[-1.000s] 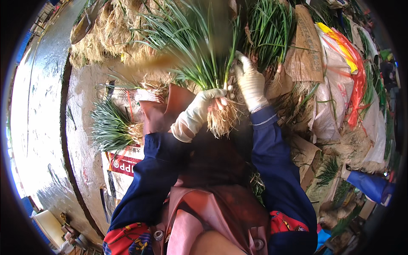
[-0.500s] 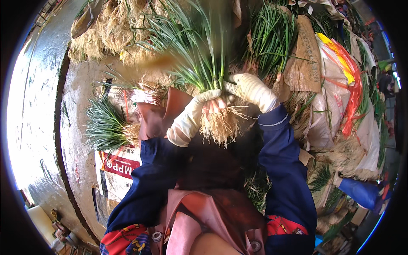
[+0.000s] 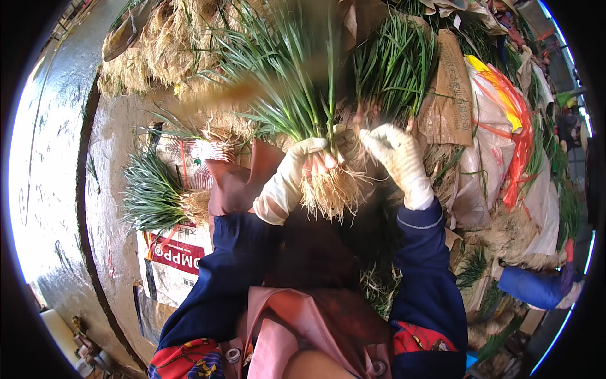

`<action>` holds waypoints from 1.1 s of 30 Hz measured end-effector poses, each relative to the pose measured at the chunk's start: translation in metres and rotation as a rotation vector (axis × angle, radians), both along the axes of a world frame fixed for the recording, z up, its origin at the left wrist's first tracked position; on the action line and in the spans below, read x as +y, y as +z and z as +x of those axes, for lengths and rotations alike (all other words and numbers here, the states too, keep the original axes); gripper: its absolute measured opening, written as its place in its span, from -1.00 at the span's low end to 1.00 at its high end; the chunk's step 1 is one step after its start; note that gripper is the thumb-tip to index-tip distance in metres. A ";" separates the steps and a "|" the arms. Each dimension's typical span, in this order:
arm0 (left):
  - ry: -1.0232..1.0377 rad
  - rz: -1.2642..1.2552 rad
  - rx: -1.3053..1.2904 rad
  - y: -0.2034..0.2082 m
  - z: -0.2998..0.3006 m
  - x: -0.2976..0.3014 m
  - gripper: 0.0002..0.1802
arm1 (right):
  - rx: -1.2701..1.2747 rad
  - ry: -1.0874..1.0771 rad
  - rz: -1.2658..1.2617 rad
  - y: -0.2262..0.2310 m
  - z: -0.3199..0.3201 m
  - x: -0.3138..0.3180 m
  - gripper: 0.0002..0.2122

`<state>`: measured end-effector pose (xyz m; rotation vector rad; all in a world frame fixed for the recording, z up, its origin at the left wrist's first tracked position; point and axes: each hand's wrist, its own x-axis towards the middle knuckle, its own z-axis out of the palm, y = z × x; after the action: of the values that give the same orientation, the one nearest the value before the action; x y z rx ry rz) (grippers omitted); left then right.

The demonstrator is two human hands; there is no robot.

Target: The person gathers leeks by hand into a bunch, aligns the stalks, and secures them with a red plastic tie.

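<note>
My left hand [image 3: 289, 180], in a white glove, is closed around a bunch of spring onions [image 3: 293, 101]. Their long green leaves point away from me, and the pale bulbs and stringy roots [image 3: 331, 189] hang below my fingers. To the right, apart from the bunch, is my gloved right hand [image 3: 401, 161]. Its thumb and fingers are drawn together; what they pinch, if anything, cannot be made out. Just beyond that hand lies a pile of more spring onions [image 3: 398, 66], reddish bulbs toward me.
At the left, a tied bundle of spring onions [image 3: 154, 192] rests by a printed white sack [image 3: 173, 259] on the floor. Heaped roots [image 3: 180, 47] lie at the far left. Brown sacking [image 3: 449, 95] and a red plastic strip [image 3: 517, 151] are at the right. A blue-sleeved person [image 3: 533, 287] is at the far right.
My right hand has come away from the bunch, moving right and slightly toward me. The left hand keeps its hold, nearly in the same place.
</note>
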<state>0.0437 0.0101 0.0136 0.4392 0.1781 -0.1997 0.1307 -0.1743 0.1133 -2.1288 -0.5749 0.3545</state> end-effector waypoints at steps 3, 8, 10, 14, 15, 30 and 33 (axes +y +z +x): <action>-0.093 -0.207 -0.086 0.000 0.000 -0.004 -0.51 | 0.507 0.098 0.255 -0.001 -0.033 -0.020 -0.90; -0.116 -0.010 0.024 0.010 -0.006 -0.009 -0.52 | 0.518 -0.056 0.465 -0.036 0.010 0.001 -0.79; -0.067 -0.190 -0.044 0.012 -0.007 -0.013 -0.52 | 0.702 -0.066 0.490 -0.054 0.028 0.011 -0.74; -0.015 -0.246 -0.090 0.014 -0.010 -0.015 -0.54 | 1.220 -0.029 0.777 -0.075 0.029 0.025 -0.76; -0.089 -0.333 -0.197 0.015 -0.011 -0.014 -0.53 | 1.314 -0.074 0.851 -0.076 0.024 0.026 -0.76; -0.016 -0.364 -0.165 0.011 -0.010 -0.023 -0.62 | 1.047 -0.134 0.847 -0.066 -0.010 0.039 -0.88; 0.037 -0.204 0.005 -0.002 -0.007 -0.023 -0.68 | 0.518 -0.224 0.672 -0.071 -0.008 0.048 -0.92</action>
<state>0.0365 -0.0125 0.0120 0.2326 0.1684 -0.1810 0.1223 -0.1263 0.0421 -1.3594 -0.1163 0.4830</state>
